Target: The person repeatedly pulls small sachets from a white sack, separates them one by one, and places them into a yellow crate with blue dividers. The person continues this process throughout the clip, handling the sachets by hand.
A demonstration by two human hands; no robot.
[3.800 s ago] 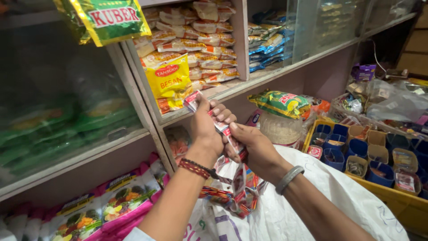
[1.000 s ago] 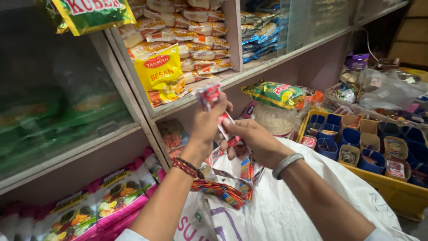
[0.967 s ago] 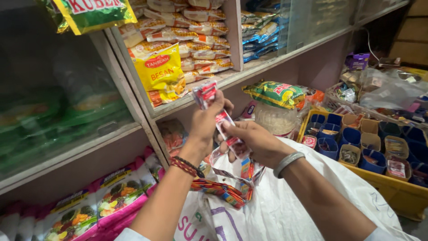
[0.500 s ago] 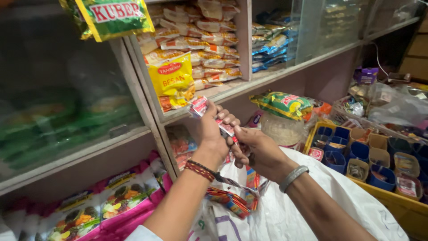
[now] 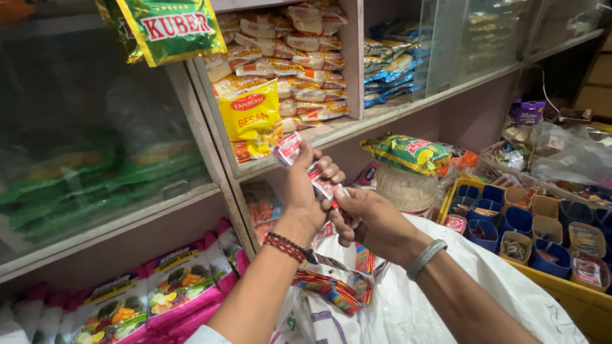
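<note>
We're looking down at both hands in front of the shop shelves. Our left hand (image 5: 305,191), w/ a red-and-black bead bracelet (image 5: 288,245) at the wrist, is closed round the upper part of a strip of small red-and-white foil sachets (image 5: 317,173); the strip's top end sticks up past the fingers, approx level w/ the shelf edge. Our right hand (image 5: 373,220), w/ a plain silver metal bangle (image 5: 426,258) on the wrist, is pinched shut on the same strip just below, thumb and fingers touching the left hand's fingers. More of the strip hangs down btwn the forearms, multicoloured sachets dangling over a white woven plastic sack (image 5: 446,299). Just behind the hands, on the wooden shelf (image 5: 357,124), a yellow flour packet (image 5: 250,118) leans beside stacked orange-and-white snack packets (image 5: 299,64). To the right, a green-yellow printed pouch (image 5: 408,153) lies on a clear bag, and further right a yellow plastic crate w/ blue and tan compartments (image 5: 542,236) holds small items. Bottom left, pink-and-green packets (image 5: 159,293) stand in a row.
</note>
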